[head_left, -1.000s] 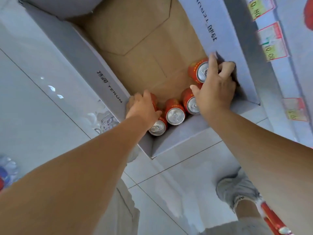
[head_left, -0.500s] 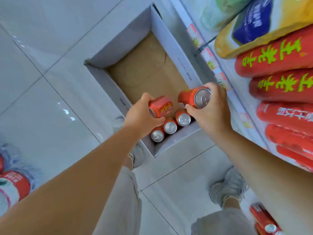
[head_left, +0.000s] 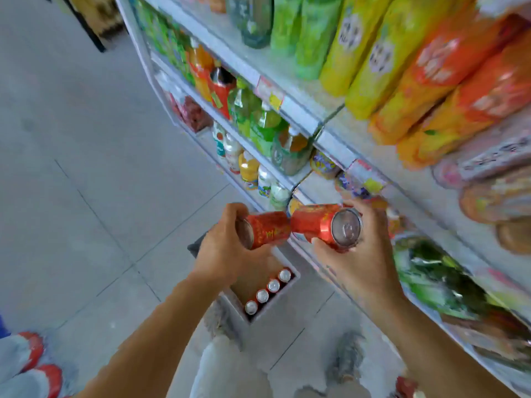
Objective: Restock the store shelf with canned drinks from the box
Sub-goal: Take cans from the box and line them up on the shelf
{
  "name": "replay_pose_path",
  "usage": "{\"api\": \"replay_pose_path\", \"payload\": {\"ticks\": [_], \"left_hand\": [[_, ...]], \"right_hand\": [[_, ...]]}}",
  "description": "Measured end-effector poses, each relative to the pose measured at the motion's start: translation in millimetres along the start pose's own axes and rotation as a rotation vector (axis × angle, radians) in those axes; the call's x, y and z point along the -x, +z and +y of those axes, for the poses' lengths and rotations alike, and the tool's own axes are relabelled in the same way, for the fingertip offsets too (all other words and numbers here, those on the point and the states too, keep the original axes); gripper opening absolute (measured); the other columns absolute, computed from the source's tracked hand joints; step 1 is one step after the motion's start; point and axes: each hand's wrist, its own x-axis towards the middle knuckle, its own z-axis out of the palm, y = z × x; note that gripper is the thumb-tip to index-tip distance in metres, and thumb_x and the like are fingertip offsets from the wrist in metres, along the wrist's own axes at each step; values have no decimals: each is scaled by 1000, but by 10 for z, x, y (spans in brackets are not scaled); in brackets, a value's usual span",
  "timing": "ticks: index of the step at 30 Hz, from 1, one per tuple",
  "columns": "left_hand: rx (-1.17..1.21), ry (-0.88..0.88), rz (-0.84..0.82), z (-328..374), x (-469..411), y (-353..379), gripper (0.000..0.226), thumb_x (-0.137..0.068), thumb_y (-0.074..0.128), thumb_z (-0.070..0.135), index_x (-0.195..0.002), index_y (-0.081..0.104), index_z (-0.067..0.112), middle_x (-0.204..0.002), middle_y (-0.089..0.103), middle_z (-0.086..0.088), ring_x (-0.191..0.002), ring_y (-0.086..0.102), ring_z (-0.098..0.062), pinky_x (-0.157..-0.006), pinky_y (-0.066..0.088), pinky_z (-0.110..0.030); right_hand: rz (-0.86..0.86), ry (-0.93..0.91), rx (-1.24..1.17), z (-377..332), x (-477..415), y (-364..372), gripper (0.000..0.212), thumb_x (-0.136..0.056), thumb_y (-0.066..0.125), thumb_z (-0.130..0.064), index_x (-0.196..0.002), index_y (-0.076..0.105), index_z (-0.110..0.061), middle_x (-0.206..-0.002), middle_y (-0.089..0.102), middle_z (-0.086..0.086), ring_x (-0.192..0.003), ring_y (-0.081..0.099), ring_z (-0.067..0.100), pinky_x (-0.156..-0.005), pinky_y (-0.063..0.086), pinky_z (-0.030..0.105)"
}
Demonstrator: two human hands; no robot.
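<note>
Head view, frame blurred by motion. Left grip (head_left: 227,248) is clenched round a red can (head_left: 268,229), fingers curled over the top and thumb underneath. The can lies on its side with one end tucked into the palm. Right grip (head_left: 362,254) grasps a second red can (head_left: 321,222), also on its side, with its silver top facing the camera. The second can sits at 3 o'clock of the first. Their far ends look to be touching, but the blur does not allow certainty. Both cans are held in the air, above the box and in front of the shelf edge.

Box (head_left: 275,304) stands on the tiled floor (head_left: 100,168) at 6 o'clock of the grips, against the foot of the shelf. Four cans (head_left: 268,291) stand upright in a row along its near wall, silver tops up.

Shelf (head_left: 301,116) fills the frame from 12 to 4 o'clock. Green and orange bottles (head_left: 264,124) stand on the middle tiers, and yellow and orange packs (head_left: 402,53) lie on the upper tier at 1 o'clock. One shoe (head_left: 347,357) is on the floor at 5 o'clock of the box.
</note>
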Motion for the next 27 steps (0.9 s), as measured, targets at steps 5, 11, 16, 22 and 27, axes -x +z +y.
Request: {"api": "replay_pose_path", "payload": {"ticks": [5, 11, 16, 22, 27], "left_hand": [[25, 326, 28, 1206, 425, -538, 67, -54, 74, 56, -110, 41, 41, -86, 55, 23, -77, 56, -1, -70, 43, -21], [55, 732, -15, 2474, 782, -753, 73, -52, 66, 67, -119, 48, 44, -116, 56, 22, -102, 55, 13, -83, 40, -6], [201, 844, -109, 3155, 1044, -552, 74, -48, 71, 57, -116, 43, 50, -104, 61, 33, -95, 60, 10, -74, 43, -4], [325, 931, -121, 3674, 1197, -247, 64, -52, 73, 51, -109, 50, 36, -96, 64, 28, -86, 63, 4, -70, 44, -7], [285, 983, -117, 3856, 1211, -140, 58, -63, 84, 29, -109, 50, 34, -98, 63, 28, -88, 61, 5, -71, 44, -7]], "right_hand": [[223, -160, -28, -862, 264, -974, 64, -57, 76, -35, -111, 43, -46, -112, 49, -11, -108, 50, -5, -93, 40, 15], [447, -161, -104, -1281, 533, -2028, 70, -52, 78, -42, -115, 48, -45, -118, 55, -9, -112, 57, 13, -94, 50, 40], [642, -140, -174, -1375, 810, -2859, 65, -62, 85, -11, -103, 49, -45, -104, 59, -17, -90, 61, -4, -66, 47, 7], [873, -168, -86, -1313, 743, -3528, 63, -69, 80, -18, -115, 46, -45, -119, 56, -12, -104, 58, 0, -87, 48, 20], [840, -94, 58, -1153, 349, -3804, 63, -67, 80, -26, -117, 46, -43, -121, 48, -13, -102, 54, 0, -96, 48, 30]]}}
